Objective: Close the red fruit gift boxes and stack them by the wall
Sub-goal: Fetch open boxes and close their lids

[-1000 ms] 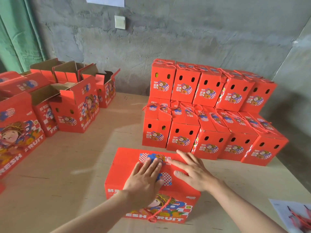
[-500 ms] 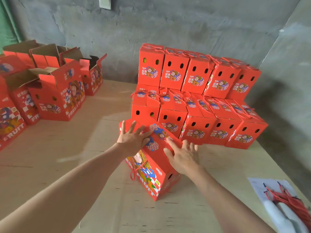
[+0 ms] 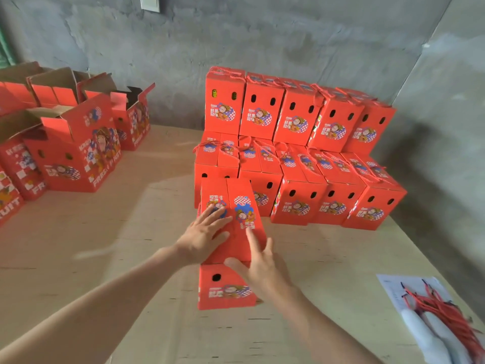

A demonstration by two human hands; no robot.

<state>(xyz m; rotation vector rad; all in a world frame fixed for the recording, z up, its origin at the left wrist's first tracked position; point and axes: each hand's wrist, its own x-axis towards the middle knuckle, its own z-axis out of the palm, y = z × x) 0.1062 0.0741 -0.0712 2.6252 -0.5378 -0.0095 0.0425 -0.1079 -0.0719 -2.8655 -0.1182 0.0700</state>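
Just in front of the stack [image 3: 296,153], the box [image 3: 231,290] sits under the left hand [image 3: 202,239] and right hand [image 3: 262,269], both flat and open, no grip, so a shove could skew it into the front row.

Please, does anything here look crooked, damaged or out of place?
Nothing looks spilled or torn. Only the closed box touched by the left hand and right hand stands out: it sits before the front row of the stack, not in line.

Red printed cardboard boxes [image 3: 294,164], plywood table [image 3: 315,258], rough concrete wall [image 3: 288,35].
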